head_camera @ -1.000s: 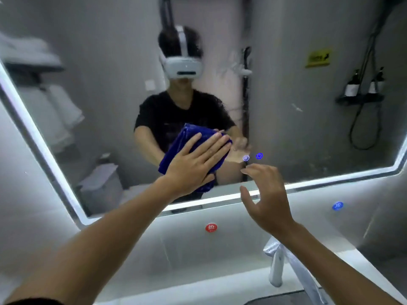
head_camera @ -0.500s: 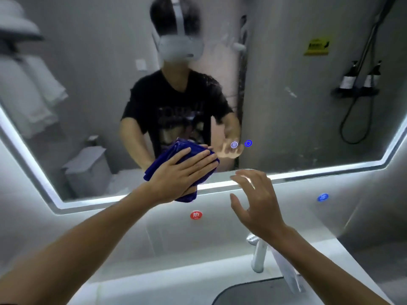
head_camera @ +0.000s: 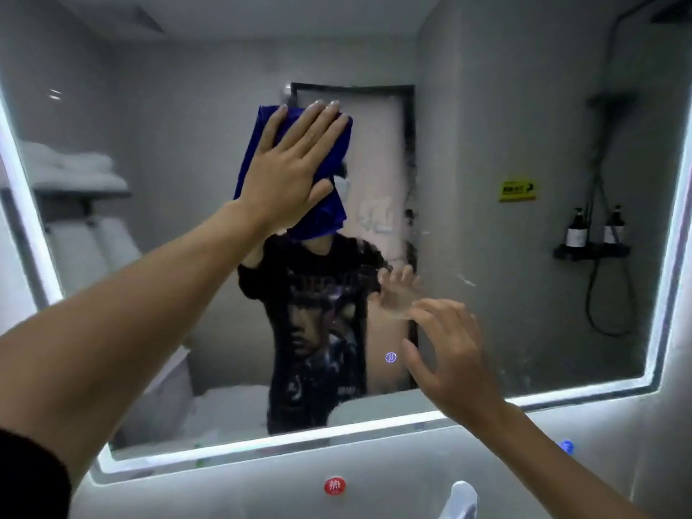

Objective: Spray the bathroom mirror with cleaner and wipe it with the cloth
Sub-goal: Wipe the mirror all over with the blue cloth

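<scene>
A large wall mirror [head_camera: 524, 125] with a lit white border fills the head view. My left hand [head_camera: 292, 166] lies flat, fingers spread, pressing a folded blue cloth [head_camera: 325, 215] against the upper middle of the glass. The cloth hangs below my palm and hides the head of the person reflected there. My right hand [head_camera: 449, 354] hovers in front of the lower mirror with its fingers apart and nothing in it. Hazy smears and streaks show on the glass right of the cloth. No spray bottle is in view.
A chrome tap [head_camera: 458, 500] rises at the bottom edge below my right arm. A red round sticker [head_camera: 334, 486] and a blue one [head_camera: 567, 446] sit on the wall under the mirror. A small lit touch button [head_camera: 390, 357] glows on the glass. Reflected: towels, shower hose, bottle shelf.
My left hand has swept the blue cloth from the mirror's bottom edge up to its upper middle. My view has tilted upward. The right hand has stayed low and empty.
</scene>
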`<action>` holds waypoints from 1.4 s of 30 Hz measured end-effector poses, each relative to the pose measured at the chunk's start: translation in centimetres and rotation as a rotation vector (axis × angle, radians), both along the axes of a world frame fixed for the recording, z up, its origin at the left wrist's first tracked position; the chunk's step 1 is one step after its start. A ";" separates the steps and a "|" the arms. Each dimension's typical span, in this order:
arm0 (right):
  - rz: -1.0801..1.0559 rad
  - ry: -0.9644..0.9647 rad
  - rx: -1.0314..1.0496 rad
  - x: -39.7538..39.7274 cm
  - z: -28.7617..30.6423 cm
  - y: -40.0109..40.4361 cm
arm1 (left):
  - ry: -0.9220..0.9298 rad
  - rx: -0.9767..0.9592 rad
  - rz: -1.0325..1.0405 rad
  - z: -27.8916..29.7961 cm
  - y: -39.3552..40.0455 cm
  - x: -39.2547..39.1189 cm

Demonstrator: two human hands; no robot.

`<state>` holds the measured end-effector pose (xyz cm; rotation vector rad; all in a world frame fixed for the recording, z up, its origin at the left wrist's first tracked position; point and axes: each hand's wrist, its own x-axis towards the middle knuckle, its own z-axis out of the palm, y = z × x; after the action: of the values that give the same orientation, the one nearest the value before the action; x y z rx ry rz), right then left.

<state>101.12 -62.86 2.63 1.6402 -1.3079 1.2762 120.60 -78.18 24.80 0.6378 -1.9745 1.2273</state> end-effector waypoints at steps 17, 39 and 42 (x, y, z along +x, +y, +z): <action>0.042 -0.060 0.084 0.5 -6.8 0.1 | -0.149 0.048 -0.058 -11.6 -0.1 -0.5; 0.225 -0.080 0.115 9.3 -7.4 -1.3 | 0.076 0.206 -0.039 -21.4 -0.2 0.6; 0.263 -0.097 0.056 9.5 -4.3 -2.2 | 0.169 0.227 -0.044 -17.8 0.0 0.6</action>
<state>110.59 -65.06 -1.71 1.8574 -1.2233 1.5020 121.15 -78.17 6.99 0.7794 -1.9891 0.8987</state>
